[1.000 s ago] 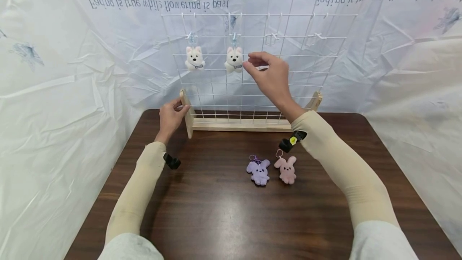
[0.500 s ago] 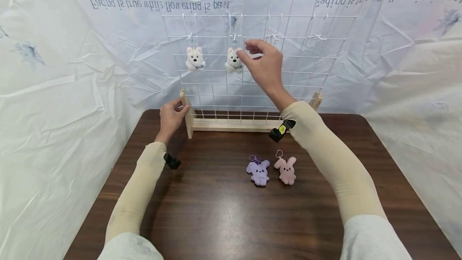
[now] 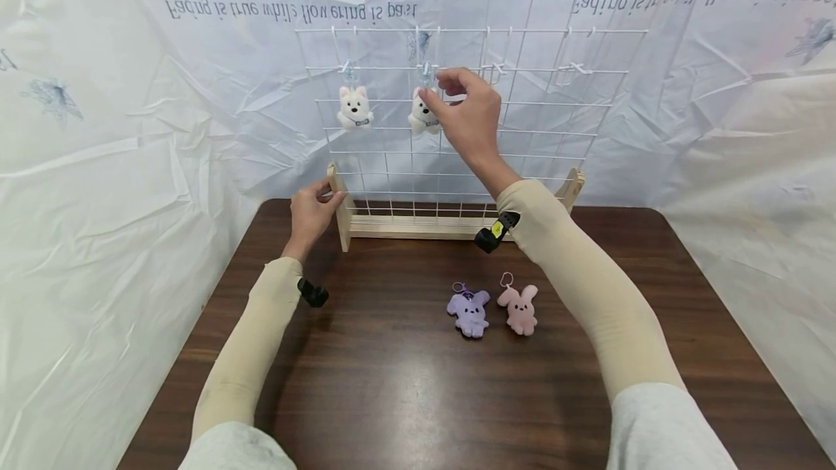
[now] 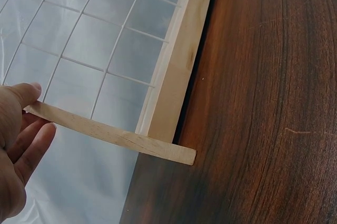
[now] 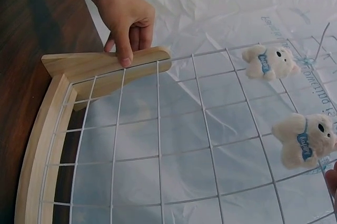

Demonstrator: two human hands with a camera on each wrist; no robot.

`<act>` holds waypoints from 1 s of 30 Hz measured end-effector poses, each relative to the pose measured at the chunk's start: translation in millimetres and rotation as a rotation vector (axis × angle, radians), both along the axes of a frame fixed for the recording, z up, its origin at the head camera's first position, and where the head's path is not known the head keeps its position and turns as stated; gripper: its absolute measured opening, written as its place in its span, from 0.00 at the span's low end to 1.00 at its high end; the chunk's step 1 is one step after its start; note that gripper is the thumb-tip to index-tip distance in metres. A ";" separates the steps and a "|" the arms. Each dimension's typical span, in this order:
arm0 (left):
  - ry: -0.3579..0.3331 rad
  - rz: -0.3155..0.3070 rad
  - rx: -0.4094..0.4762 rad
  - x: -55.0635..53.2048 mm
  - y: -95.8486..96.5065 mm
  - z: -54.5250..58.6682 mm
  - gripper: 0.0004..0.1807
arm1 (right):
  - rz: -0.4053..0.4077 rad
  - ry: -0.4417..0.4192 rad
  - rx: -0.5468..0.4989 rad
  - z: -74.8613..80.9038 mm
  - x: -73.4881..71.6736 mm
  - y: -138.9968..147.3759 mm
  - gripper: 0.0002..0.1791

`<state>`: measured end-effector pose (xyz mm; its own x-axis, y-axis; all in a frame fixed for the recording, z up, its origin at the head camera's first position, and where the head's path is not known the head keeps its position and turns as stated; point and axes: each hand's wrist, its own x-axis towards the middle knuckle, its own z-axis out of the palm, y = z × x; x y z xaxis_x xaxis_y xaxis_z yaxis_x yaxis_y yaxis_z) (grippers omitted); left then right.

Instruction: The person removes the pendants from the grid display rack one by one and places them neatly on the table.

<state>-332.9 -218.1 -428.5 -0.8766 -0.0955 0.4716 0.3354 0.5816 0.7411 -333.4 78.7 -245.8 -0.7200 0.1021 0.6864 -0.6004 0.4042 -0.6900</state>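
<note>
My left hand (image 3: 309,214) grips the wooden end post (image 4: 113,135) of a white wire grid rack (image 3: 444,165), thumb on one side and fingers on the other. Two white plush dog keychains hang from the rack's hooks, the left one (image 3: 355,109) free of both hands. At the right one (image 3: 418,120) is my right hand (image 3: 472,118), thumb overlapping its head and index finger apart from the thumb beside the clasp. Only a fingertip (image 5: 332,177) shows at the edge of the right wrist view, next to that dog (image 5: 305,142); contact is unclear.
A purple plush bunny keychain (image 3: 469,314) and a pink one (image 3: 520,310) lie on the dark wooden table (image 3: 366,383) in front of the rack. Two hooks (image 3: 571,68) on the rack's right side bear no plush. A white sheet (image 3: 130,165) surrounds the table.
My right hand has moved left and slightly up, to the head of the right plush dog. The left hand stays on the end post, and both dogs hang as before.
</note>
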 end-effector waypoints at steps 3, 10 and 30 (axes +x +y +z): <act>0.005 0.002 0.002 0.3 0.3 0.0 0.22 | -0.006 0.012 -0.007 -1.3 -2.2 -2.4 0.18; 0.020 -0.005 0.007 -0.4 1.0 -0.4 0.22 | -0.049 0.044 0.015 -3.1 -4.1 -7.8 0.17; 0.029 -0.002 0.007 -1.0 0.2 -1.0 0.22 | -0.100 0.040 0.036 -2.2 -5.2 -12.9 0.13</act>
<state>-333.9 -217.9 -429.4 -0.8627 -0.0975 0.4962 0.3577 0.5760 0.7351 -338.6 65.8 -248.0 -0.6799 0.1464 0.7186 -0.5825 0.4875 -0.6504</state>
